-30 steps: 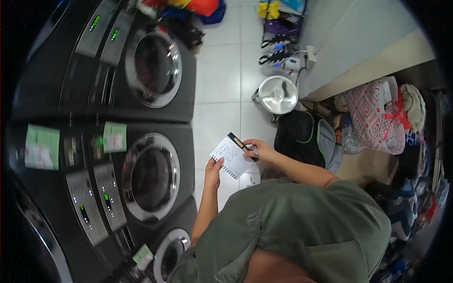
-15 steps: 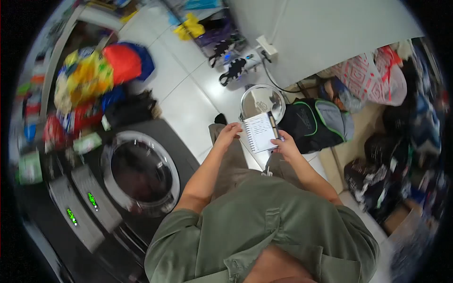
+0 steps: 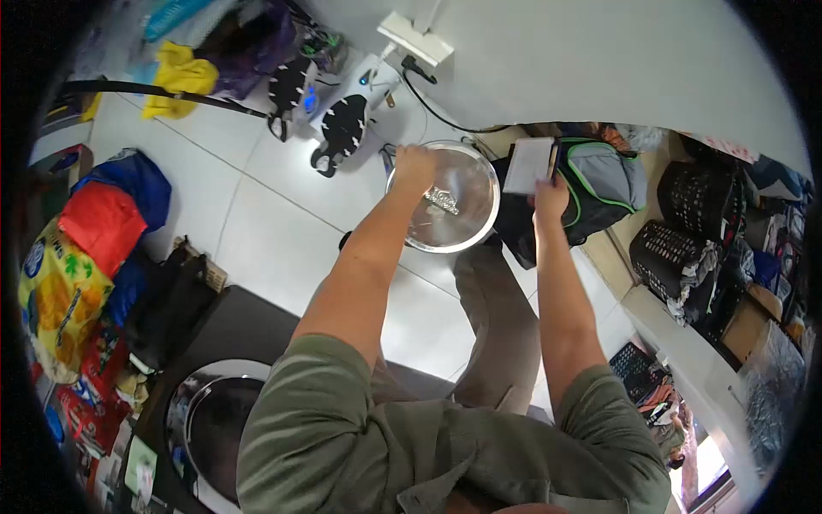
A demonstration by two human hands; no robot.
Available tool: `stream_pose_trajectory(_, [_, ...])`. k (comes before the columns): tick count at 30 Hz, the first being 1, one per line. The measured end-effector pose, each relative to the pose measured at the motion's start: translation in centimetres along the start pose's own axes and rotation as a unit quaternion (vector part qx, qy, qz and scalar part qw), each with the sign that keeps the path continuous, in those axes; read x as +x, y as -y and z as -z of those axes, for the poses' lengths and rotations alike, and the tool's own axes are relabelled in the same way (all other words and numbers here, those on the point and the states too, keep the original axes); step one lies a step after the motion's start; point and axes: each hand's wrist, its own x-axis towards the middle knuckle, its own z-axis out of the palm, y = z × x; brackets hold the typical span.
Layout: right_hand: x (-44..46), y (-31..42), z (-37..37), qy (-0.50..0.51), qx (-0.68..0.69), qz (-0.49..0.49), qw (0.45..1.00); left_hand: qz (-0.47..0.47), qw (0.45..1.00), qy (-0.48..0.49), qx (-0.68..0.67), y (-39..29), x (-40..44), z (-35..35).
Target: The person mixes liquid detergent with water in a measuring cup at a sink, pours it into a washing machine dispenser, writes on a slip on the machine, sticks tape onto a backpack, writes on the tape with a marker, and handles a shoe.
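My left hand (image 3: 416, 168) is closed at the upper left rim of a round, shiny metal disc (image 3: 462, 184) with lettering in its middle. Its fingertips are partly hidden, and what lies under the disc does not show. Off to the right, my right hand (image 3: 550, 197) grips the lower edge of a small notebook (image 3: 528, 164) with pale pages. A pen (image 3: 554, 158) lies along the notebook's right side. Behind the notebook rests a black and grey bag (image 3: 604, 176) with green trim.
Black-and-white shoes (image 3: 342, 133) sit near a white power strip (image 3: 415, 38) with cables. A front-loading machine (image 3: 227, 368) and several bags, one of them red (image 3: 103, 224), stand at left. Black baskets (image 3: 698, 201) line the right.
My left hand has moved from beside the notebook to the metal disc's rim. My right hand has carried the notebook to the right, over the bag. The view has turned and come closer.
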Motion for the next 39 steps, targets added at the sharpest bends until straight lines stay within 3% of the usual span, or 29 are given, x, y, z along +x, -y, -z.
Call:
stream_pose_trajectory(1, [3.5,-1.6,-1.7,-0.019,-0.020,0.053,0.998,0.000,1.000,0.004,-0.006,-0.3,1.5,-1.3])
stream_pose_trajectory(3, [11.2,-5.6,-4.9,-0.106,-0.175,0.165,0.965,-0.018,0.994,-0.084,-0.074,-0.5,4.2,-2.0])
stream_pose_trajectory(5, [14.6,-5.5,-7.6,-0.045,-0.039,0.069,0.996,-0.039,0.996,-0.065,-0.037,-0.3,5.3,-2.2])
stream_pose_trajectory(6, [14.1,-4.1,-9.1,-0.060,0.013,0.029,0.998,-0.063,0.997,-0.048,0.004,-0.2,5.4,-2.1])
stream_pose_trajectory(7, [15.9,-4.6,-10.1,-0.002,0.014,-0.013,1.000,-0.057,0.997,-0.049,0.005,0.1,5.2,-2.0])
stream_pose_trajectory(10, [17.2,-5.5,-13.5,0.009,0.084,-0.022,0.996,-0.123,0.983,0.076,0.111,-0.1,2.7,-2.3])
stream_pose_trajectory(12, [19.5,-8.2,-15.3,0.043,0.207,-0.126,0.969,-0.154,0.964,0.163,0.143,-0.5,0.2,-2.8])
stream_pose_trajectory(15, [20.6,-11.2,-16.6,0.001,0.108,-0.158,0.981,-0.173,0.909,0.327,0.192,-1.6,-3.5,-6.6])
stream_pose_trajectory(16, [20.7,-11.6,-16.9,0.001,0.112,-0.157,0.981,-0.177,0.889,0.341,0.250,-2.3,-5.2,-7.6])
stream_pose_trajectory(17, [20.6,-12.2,-16.9,-0.029,0.062,-0.112,0.991,-0.181,0.865,0.356,0.305,-3.2,-6.9,-8.5])
stream_pose_trajectory(20, [19.8,-13.2,-17.1,-0.121,-0.084,0.026,0.989,-0.198,0.841,0.406,0.298,-5.2,-9.4,-10.3])
stream_pose_trajectory(21, [19.3,-13.2,-17.5,-0.150,-0.129,0.073,0.977,-0.258,0.803,0.438,0.310,-5.6,-9.3,-9.3])
stream_pose_trajectory(22, [16.9,-11.0,-16.8,-0.140,-0.105,0.060,0.983,-0.318,0.758,0.472,0.317,-6.4,-9.7,-8.8])
stream_pose_trajectory(23, [16.6,-11.3,-16.7,-0.136,-0.099,0.059,0.984,-0.311,0.758,0.474,0.322,-7.3,-10.6,-9.7])
stream_pose_trajectory(25, [17.6,-11.8,-17.6,-0.095,-0.132,0.146,0.976,-0.262,0.794,0.449,0.315,-8.5,-11.9,-12.2])
stream_pose_trajectory(26, [20.5,-13.6,-18.5,0.008,-0.308,0.201,0.930,-0.251,0.791,0.452,0.327,-8.7,-12.2,-12.3])
stream_pose_trajectory(27, [23.4,-15.3,-19.4,0.096,-0.444,0.284,0.845,-0.235,0.808,0.431,0.327,-9.0,-12.4,-12.3])
stream_pose_trajectory(28, [23.1,-13.5,-19.7,0.110,-0.237,0.092,0.961,-0.223,0.823,0.407,0.328,-9.1,-12.5,-12.5])
stream_pose_trajectory(29, [23.1,-12.1,-20.0,0.112,-0.004,-0.108,0.988,-0.226,0.815,0.405,0.347,-8.9,-12.5,-13.0])
stream_pose_trajectory(31, [25.3,-11.5,-21.6,0.130,0.001,-0.148,0.980,-0.191,0.860,0.390,0.267,-8.5,-12.6,-14.5])
stream_pose_trajectory(33, [26.9,-11.8,-20.3,0.184,-0.025,-0.215,0.959,-0.196,0.872,0.355,0.276,-8.0,-12.6,-14.2])
stream_pose_trajectory(35, [23.1,-7.4,-14.5,0.257,-0.010,-0.226,0.940,-0.207,0.884,0.317,0.277,-7.9,-12.6,-14.8])
stream_pose_trajectory(37, [20.1,-3.1,-9.5,0.347,-0.017,-0.150,0.926,-0.186,0.890,0.336,0.247,-6.9,-12.0,-16.0])
stream_pose_trajectory(39, [15.0,1.6,-1.7,0.352,0.007,-0.011,0.936,-0.174,0.892,0.350,0.228,-6.6,-10.6,-12.2])
